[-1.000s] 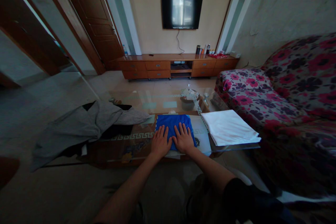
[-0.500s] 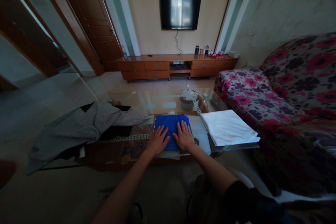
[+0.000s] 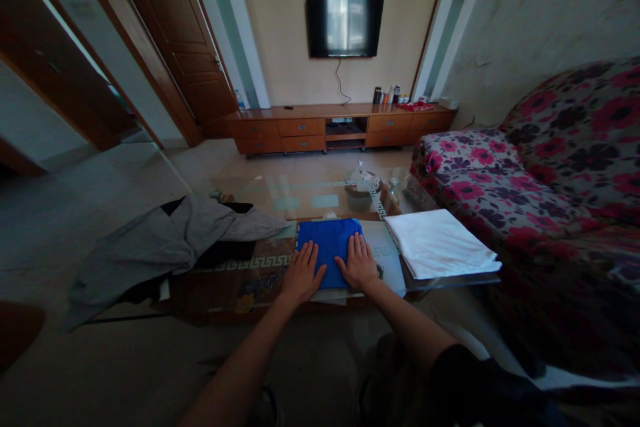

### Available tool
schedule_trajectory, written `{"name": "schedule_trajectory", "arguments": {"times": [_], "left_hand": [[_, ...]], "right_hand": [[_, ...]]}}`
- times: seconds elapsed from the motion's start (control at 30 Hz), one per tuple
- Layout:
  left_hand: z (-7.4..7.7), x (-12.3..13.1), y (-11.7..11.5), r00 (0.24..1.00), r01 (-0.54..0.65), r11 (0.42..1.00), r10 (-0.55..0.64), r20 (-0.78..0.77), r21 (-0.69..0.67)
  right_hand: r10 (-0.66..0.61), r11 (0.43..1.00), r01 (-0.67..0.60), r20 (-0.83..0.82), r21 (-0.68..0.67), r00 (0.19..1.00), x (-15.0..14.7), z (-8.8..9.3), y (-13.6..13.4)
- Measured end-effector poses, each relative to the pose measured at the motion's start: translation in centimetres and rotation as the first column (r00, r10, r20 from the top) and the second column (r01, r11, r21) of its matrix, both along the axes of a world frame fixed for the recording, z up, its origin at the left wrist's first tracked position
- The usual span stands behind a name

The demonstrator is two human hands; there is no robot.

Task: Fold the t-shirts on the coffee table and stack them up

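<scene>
A folded blue cloth (image 3: 331, 238) lies on the glass coffee table (image 3: 280, 203) straight ahead of me. My left hand (image 3: 301, 274) rests flat on its near left edge, fingers stretched out. My right hand (image 3: 359, 263) lies flat on its near right edge, fingers spread too. Neither hand grips the cloth. A gap of blue shows between the two hands.
A folded white cloth (image 3: 437, 242) lies on the table's right end. A crumpled grey garment (image 3: 165, 243) hangs over its left end. A small bowl (image 3: 361, 188) stands at the far side. A flowered sofa (image 3: 545, 173) is to the right, a TV (image 3: 345, 25) above a wooden cabinet (image 3: 340, 125) beyond.
Both hands have slid apart a little, toward the sides of the blue cloth, still lying flat on it. The view has shifted slightly.
</scene>
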State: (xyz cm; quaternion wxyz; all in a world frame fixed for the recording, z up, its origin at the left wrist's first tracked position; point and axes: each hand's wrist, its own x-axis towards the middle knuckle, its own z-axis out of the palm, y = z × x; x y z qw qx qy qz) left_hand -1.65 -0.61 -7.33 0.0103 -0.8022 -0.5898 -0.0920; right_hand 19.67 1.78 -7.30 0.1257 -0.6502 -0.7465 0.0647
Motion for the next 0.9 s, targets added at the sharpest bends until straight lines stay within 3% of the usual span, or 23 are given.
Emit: {"name": "schedule_trajectory", "arguments": {"times": [0.2, 0.4, 0.5, 0.6, 0.67, 0.77, 0.9], "left_hand": [[1.2, 0.1, -1.0, 1.0, -0.023, 0.992, 0.024, 0.006, -0.122], [4.4, -1.2, -4.5, 0.969, 0.246, 0.91, -0.237, 0.066, -0.334], [5.5, -1.1, -5.9, 0.95, 0.31, 0.885, -0.299, 0.086, -0.347], [5.6, 0.2, -6.9, 0.948, 0.316, 0.895, -0.31, 0.069, -0.316], [5.5, 1.2, -7.5, 0.945, 0.323, 0.897, -0.321, 0.057, -0.301], [5.6, 2.5, -8.1, 0.946, 0.321, 0.913, -0.32, 0.045, -0.253], [6.1, 3.4, -8.5, 0.968, 0.25, 0.957, -0.242, 0.064, -0.15]], "right_hand": [[-0.085, 0.992, 0.079, -0.059, -0.1, 0.995, -0.1, 1.5, 0.1], [-0.277, 0.945, 0.239, -0.157, -0.224, 0.948, 1.6, 4.8, 1.0], [-0.31, 0.924, 0.24, -0.218, -0.297, 0.925, 2.7, 5.3, 1.6], [-0.348, 0.915, 0.245, -0.321, -0.32, 0.881, 3.4, 4.9, 2.0], [-0.384, 0.894, 0.21, -0.433, -0.396, 0.816, 3.6, 4.6, 2.2], [-0.446, 0.839, 0.046, -0.636, -0.543, 0.63, 3.4, 4.4, 2.0], [-0.453, 0.8, -0.141, -0.741, -0.584, 0.496, 2.2, 5.0, 1.0]]}}
